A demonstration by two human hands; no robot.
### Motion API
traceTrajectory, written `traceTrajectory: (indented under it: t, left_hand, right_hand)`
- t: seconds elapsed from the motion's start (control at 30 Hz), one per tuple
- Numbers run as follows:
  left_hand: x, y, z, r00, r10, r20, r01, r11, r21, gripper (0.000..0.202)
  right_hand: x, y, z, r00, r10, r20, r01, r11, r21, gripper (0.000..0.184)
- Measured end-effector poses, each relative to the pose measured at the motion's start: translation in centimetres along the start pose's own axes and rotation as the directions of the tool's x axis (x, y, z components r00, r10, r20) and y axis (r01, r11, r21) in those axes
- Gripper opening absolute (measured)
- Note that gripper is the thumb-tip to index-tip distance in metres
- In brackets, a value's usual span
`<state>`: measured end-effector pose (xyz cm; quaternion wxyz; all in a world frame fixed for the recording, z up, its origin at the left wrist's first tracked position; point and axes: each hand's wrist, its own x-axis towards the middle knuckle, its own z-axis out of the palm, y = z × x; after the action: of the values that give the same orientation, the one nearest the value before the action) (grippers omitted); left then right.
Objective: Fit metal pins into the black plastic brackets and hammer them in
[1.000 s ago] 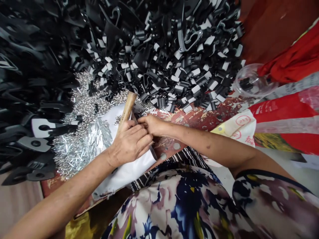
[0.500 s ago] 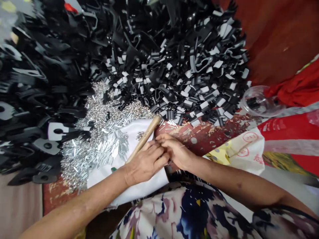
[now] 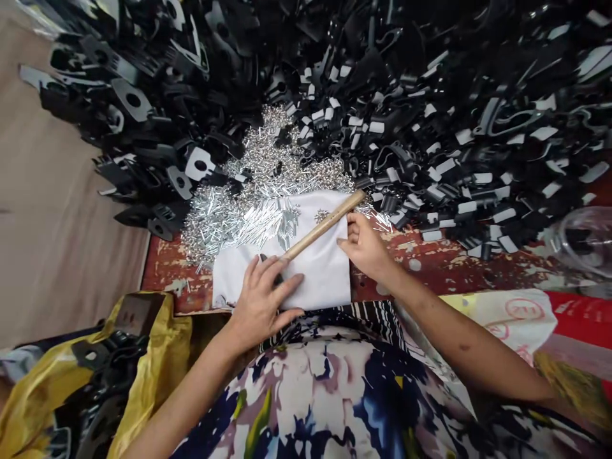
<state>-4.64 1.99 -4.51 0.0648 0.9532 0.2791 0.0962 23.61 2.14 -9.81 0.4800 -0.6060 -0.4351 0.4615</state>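
Note:
A wooden stick-like handle [image 3: 327, 223] lies slantwise over a folded white cloth [image 3: 320, 280] in front of me. My left hand [image 3: 268, 299] rests with spread fingers at the handle's lower end, where a small dark part shows between the fingers; the rest of that end is hidden. At the cloth's right edge is my right hand [image 3: 366, 245], its fingers bent and the thumb apart from them, touching the cloth. No held piece shows there. A heap of small silvery metal pins [image 3: 268, 220] covers the cloth's upper left edge and spreads beyond it.
A large pile of black plastic clip-like pieces [image 3: 406, 146], many with pale ends, fills the back. At the right stand a clear plastic tub [image 3: 583, 239] and a red and white bag [image 3: 578, 325]. A yellow bag [image 3: 162, 357] holding black pieces is at lower left.
My hands were together near the cloth's right edge and have parted. The left moved back to the handle's lower end and spread its fingers. The view has swung left.

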Motion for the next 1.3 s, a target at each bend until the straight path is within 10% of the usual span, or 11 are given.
traceTrajectory:
  t: [0.2, 0.4, 0.57, 0.7, 0.9, 1.3]
  left_hand:
    - [0.0, 0.6, 3.2, 0.999, 0.012, -0.038, -0.007, 0.991, 0.132, 0.068]
    - [0.1, 1.3, 3.6, 0.999, -0.047, 0.008, 0.046, 0.993, 0.105, 0.064]
    - [-0.1, 1.5, 3.1, 0.994, -0.059, -0.091, 0.057, 0.998, -0.019, 0.056]
    - [-1.8, 0.4, 1.2, 0.930, -0.205, -0.306, 0.188, 0.979, -0.084, 0.026]
    - [-3.9, -4.2, 1.4, 0.699, -0.602, -0.385, 0.655, 0.756, 0.007, 0.038]
    - [-2.8, -3.4, 3.3, 0.697, -0.644, -0.315, 0.642, 0.757, -0.125, 0.037]
  right_hand:
    - [1.8, -1.6, -0.5, 0.999, -0.036, 0.000, 0.035, 0.949, -0.312, 0.035]
    - [-2.5, -9.3, -3.6, 0.946, -0.325, -0.021, 0.097, 0.341, -0.935, 0.019]
    - [-5.8, -8.2, 0.5, 0.754, -0.442, 0.486, 0.634, 0.295, -0.715, 0.031]
    - [-6.0, -3.8, 4.5, 0.611, -0.374, 0.697, 0.791, 0.278, -0.545, 0.078]
    - [-4.9, -1.4, 3.9, 0.533, -0.313, 0.786, 0.843, 0.116, -0.525, 0.076]
    - [-3.0, -1.0, 1.9, 0.397, -0.360, 0.844, 0.888, -0.082, -0.452, 0.077]
